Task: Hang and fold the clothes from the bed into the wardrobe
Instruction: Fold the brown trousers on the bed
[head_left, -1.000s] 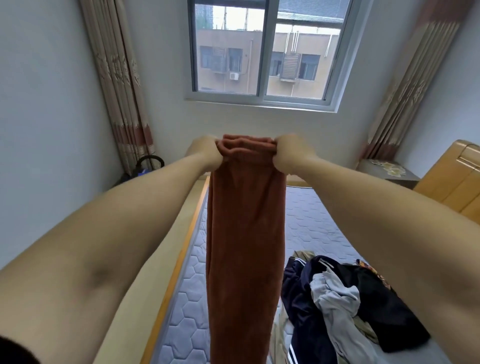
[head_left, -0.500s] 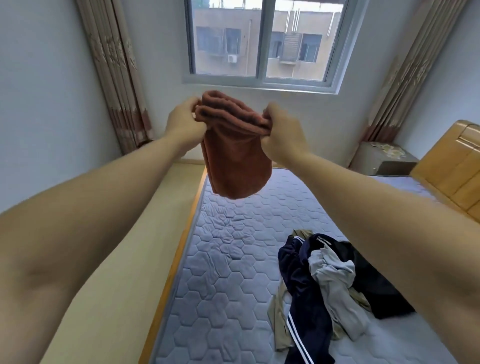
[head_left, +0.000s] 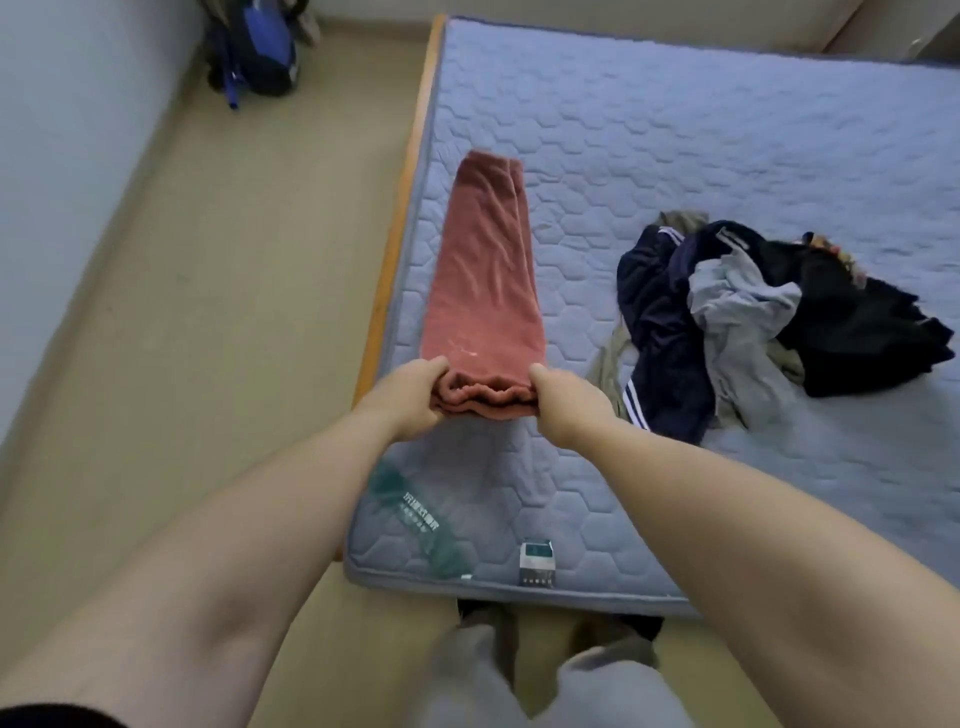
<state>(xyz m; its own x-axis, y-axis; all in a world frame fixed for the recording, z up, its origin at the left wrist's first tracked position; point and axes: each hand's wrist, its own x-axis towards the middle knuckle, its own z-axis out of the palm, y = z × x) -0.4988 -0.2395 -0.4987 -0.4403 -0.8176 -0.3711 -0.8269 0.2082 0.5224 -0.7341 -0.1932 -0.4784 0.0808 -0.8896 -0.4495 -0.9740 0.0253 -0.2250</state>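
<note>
Fingers (head_left: 432, 368) of left hand (head_left: 410, 397) and right hand (head_left: 569, 402) curl round rust garment (head_left: 483, 270); fingertips hidden.

blue & black backpack (head_left: 254, 49) far left, slumped at foot of pale wall (head_left: 57, 119), strap trailing on beige floor (head_left: 234, 270). near centre: small green/white box (head_left: 537, 564), just right of a green printed label (head_left: 415, 514); txt on both too blurry to read.

Rust-red folded garment (head_left: 483, 270) flat lengthwise on quilted mattress (head_left: 675, 130), beside heap of dark and grey clothes (head_left: 753, 312).
</note>
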